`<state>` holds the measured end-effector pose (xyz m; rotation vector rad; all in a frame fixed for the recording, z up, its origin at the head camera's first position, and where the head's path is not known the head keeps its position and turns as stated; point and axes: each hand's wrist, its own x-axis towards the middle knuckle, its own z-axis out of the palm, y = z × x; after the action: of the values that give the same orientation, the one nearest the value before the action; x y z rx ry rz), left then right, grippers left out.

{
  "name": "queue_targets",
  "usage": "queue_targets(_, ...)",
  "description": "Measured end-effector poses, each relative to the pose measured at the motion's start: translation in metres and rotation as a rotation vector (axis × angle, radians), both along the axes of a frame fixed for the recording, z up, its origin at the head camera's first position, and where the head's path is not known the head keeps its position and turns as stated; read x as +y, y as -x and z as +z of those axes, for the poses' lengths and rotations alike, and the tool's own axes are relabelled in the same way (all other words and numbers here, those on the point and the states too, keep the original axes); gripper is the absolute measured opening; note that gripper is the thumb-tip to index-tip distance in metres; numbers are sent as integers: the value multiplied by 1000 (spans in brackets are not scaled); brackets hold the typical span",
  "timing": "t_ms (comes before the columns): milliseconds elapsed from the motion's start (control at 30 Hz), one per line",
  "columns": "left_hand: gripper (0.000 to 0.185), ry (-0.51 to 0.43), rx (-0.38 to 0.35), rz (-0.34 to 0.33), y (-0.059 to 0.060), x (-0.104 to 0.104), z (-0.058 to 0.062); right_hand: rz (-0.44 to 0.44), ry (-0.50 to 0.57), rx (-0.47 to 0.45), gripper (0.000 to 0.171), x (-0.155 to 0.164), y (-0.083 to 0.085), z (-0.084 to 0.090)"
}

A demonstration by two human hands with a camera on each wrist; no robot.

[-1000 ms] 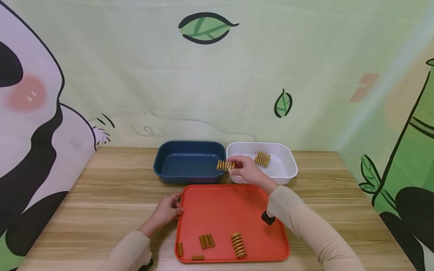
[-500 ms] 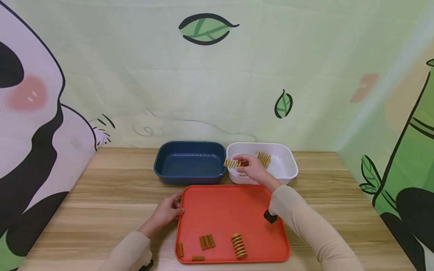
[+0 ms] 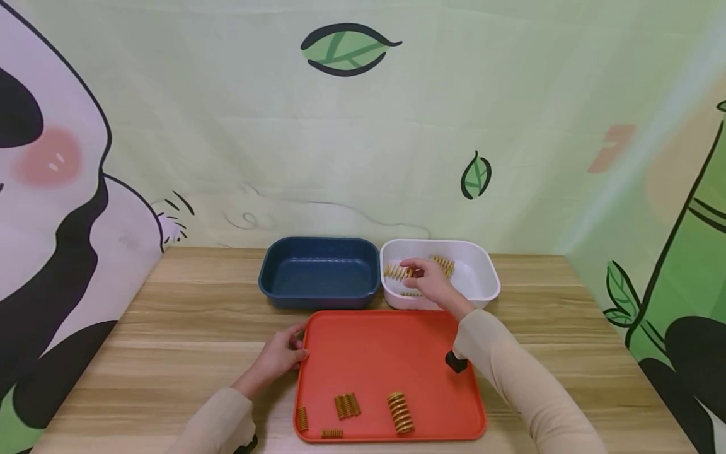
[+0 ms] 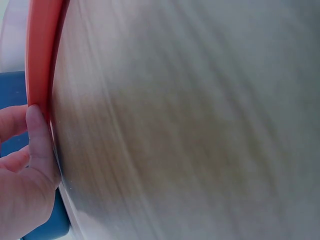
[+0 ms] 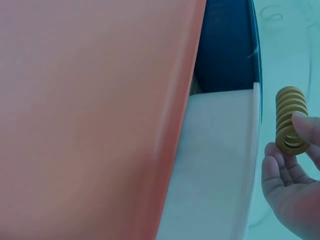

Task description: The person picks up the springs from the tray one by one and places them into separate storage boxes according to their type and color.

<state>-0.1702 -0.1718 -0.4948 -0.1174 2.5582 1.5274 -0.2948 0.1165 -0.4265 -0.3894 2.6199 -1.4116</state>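
My right hand (image 3: 433, 284) pinches a gold coil spring (image 3: 397, 272) over the left part of the white bin (image 3: 482, 287). In the right wrist view the thumb presses the side of this spring (image 5: 291, 112), with fingers beneath it. Behind the hand, another gold spring (image 3: 448, 265) lies in the bin, partly hidden, and a smaller one (image 3: 411, 294) shows low inside. My left hand (image 3: 278, 354) grips the left rim of the red tray (image 3: 380, 353), thumb against the edge. Along the tray's near side are a thick spring (image 3: 400, 413) and several small springs (image 3: 347, 406).
A dark blue bin (image 3: 317, 302) stands left of the white one, right against it. Both bins sit behind the tray on the wooden table (image 3: 187, 328). A printed cloth backdrop (image 3: 255, 139) rises behind the table.
My right hand has moved right with the spring, from the gap between the bins to over the white bin. The small spring low in that bin has come into view. My left hand stays put.
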Motion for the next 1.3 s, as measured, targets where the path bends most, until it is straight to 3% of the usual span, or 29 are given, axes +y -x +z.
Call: queue_targets(1300,54,18,-23,8,1,0,0,-33,-97,-85,38,11,26,-20)
